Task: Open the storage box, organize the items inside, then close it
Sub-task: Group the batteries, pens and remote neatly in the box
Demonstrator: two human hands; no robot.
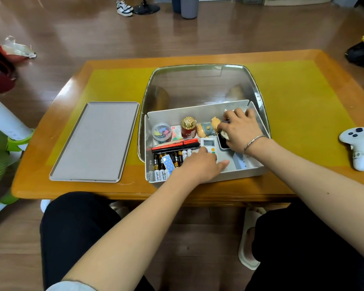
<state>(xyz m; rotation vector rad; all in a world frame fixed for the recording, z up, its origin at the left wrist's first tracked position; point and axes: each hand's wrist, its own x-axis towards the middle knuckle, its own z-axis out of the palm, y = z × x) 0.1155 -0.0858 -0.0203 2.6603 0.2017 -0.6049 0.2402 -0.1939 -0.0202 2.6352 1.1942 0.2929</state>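
Storage box open, lid aside. Our left hand flat on remote; right hand fingers curled over small item, grip unclear. Risk: wrist knocks figurine over.

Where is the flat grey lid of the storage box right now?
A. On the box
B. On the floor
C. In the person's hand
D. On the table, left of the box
D: the flat grey lid lies on the table, left of the open white storage box.

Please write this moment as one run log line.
box: open | lid: on table, left | left hand: on remote | right hand: gripping small item
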